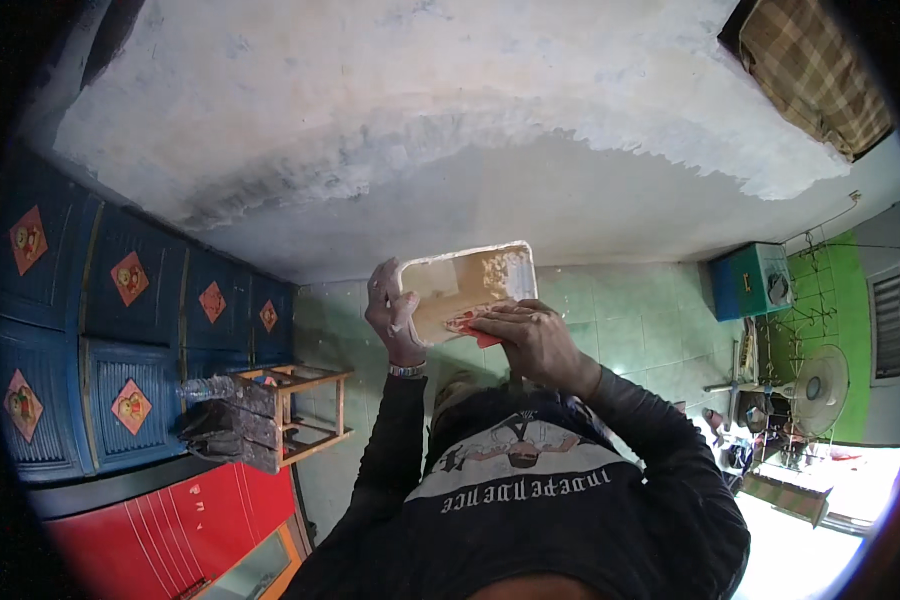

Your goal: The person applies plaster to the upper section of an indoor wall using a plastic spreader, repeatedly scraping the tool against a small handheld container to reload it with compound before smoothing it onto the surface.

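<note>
In front of my body is a rectangular tan tub [450,285] with white-smeared edges. My left hand [393,312] is closed on its left side, with the thumb over the rim. A red scraper [488,339] is gripped in my right hand [542,347], low over the tub's near right part. Whitish paste clings around the scraper, and both hands carry pale smears. Beyond the tub rises a wall [450,90], its upper part coated in uneven white and its lower band bare grey.
A wooden stool [315,376] stands left with a bottle [208,386] and a dark bag. Blue cabinets [135,240] and a red panel [185,520] line the left. Right are a teal box [745,282], a fan [818,390] and a metal rack. Green tiles [610,320] cover the floor.
</note>
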`<state>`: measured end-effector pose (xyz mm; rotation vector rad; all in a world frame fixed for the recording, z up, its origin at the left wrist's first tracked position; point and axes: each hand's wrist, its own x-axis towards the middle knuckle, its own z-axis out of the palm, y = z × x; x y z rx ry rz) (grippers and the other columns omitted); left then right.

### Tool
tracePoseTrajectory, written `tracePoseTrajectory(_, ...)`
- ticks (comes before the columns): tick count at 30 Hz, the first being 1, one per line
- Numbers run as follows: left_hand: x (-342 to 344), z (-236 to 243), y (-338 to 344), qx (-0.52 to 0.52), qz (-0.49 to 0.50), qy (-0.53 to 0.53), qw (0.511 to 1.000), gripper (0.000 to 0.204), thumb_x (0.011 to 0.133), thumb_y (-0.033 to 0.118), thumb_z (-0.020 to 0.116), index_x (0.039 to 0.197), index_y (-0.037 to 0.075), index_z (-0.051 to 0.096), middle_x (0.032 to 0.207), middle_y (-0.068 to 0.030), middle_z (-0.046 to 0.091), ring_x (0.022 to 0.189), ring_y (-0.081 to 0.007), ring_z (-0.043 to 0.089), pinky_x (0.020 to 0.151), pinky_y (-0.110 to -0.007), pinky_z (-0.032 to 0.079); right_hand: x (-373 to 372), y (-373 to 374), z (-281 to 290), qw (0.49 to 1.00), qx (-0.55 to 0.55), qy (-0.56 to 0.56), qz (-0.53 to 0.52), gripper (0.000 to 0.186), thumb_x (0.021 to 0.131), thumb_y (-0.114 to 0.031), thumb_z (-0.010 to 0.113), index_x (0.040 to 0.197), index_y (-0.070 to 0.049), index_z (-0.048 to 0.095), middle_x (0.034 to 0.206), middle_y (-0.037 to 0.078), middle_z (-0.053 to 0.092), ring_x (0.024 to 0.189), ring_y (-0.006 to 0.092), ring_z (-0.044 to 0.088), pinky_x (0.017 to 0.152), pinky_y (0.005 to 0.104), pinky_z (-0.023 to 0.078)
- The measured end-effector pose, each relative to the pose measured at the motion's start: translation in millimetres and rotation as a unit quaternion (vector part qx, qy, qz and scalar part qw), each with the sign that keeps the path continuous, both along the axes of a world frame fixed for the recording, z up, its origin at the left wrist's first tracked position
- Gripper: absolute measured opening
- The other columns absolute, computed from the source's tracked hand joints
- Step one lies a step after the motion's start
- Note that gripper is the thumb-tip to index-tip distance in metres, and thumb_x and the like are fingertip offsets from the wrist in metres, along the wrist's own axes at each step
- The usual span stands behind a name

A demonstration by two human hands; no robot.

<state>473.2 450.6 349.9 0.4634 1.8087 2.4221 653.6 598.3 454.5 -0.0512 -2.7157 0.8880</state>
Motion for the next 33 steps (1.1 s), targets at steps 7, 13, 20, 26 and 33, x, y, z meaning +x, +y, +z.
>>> tracePoseTrajectory(7, 4, 0, -5, -0.032, 0.027, 0.040, 0.998, 0.064, 0.064, 0.013, 0.069, 0.126, -0.002, 0.068, 0.134, -0.0148, 0.060, 0.124, -0.0280, 0.057, 0.110, -0.042, 0.043, 17, 28, 39, 0.997, -0.033, -0.038, 0.055, 0.039, 0.076, 0.002, 0.062, 0.111, -0.010, 0.076, 0.109, 0.012, 0.076, 0.098, 0.0263, 0.074, 0.096, 0.0433, 0.052)
tracePoseTrajectory(13, 7, 0, -22, -0.036, 0.027, 0.087, 0.995, 0.070, 0.060, 0.019, 0.070, 0.125, -0.004, 0.067, 0.134, -0.0160, 0.058, 0.127, -0.0309, 0.055, 0.110, -0.045, 0.043, 13, 46, 63, 0.990, -0.132, 0.040, -0.036, 0.043, 0.076, 0.009, 0.060, 0.112, -0.009, 0.075, 0.111, 0.014, 0.075, 0.098, 0.0290, 0.073, 0.090, 0.0435, 0.054)
tracePoseTrajectory(20, 6, -3, -34, -0.063, 0.053, 0.172, 0.982, 0.072, 0.058, 0.029, 0.074, 0.122, -0.004, 0.067, 0.133, -0.0177, 0.057, 0.123, -0.0341, 0.056, 0.104, -0.047, 0.046, 13, 26, 35, 0.984, -0.065, -0.117, -0.114, 0.044, 0.077, 0.002, 0.053, 0.112, -0.011, 0.077, 0.086, 0.020, 0.073, 0.069, 0.0362, 0.070, 0.069, 0.0449, 0.057)
tracePoseTrajectory(26, 0, -23, -52, -0.094, 0.062, 0.143, 0.983, 0.065, 0.069, 0.033, 0.068, 0.123, -0.004, 0.063, 0.132, -0.0179, 0.057, 0.121, -0.0337, 0.057, 0.102, -0.047, 0.048, 10, 24, 29, 0.983, -0.082, -0.081, -0.141, 0.041, 0.079, 0.002, 0.054, 0.112, -0.009, 0.076, 0.087, 0.021, 0.073, 0.071, 0.0344, 0.072, 0.070, 0.0419, 0.058)
tracePoseTrajectory(33, 3, -15, -40, 0.226, -0.059, -0.201, 0.951, 0.053, 0.093, 0.040, 0.058, 0.132, 0.005, 0.055, 0.127, -0.0123, 0.061, 0.113, -0.0292, 0.062, 0.095, -0.046, 0.053, 21, 58, 4, 0.760, -0.602, 0.143, -0.198, 0.023, 0.092, -0.007, 0.058, 0.111, 0.003, 0.067, 0.105, 0.010, 0.072, 0.092, 0.0219, 0.072, 0.085, 0.0399, 0.058)
